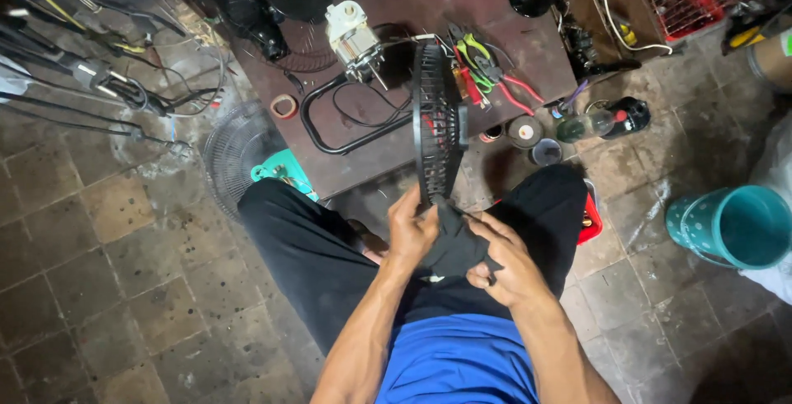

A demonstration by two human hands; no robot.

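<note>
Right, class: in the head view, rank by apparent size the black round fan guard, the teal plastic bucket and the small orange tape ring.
1. Black round fan guard, though nearest the camera.
2. Teal plastic bucket.
3. Small orange tape ring.

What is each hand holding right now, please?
Left hand: closed on the black fan housing, below its grille.
Right hand: closed on the same housing.

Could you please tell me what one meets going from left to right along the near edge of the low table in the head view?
Red tape ring → black fan grille held upright by both hands → pliers with red and green handles → small round tins → dark bottle → teal bucket.
</note>
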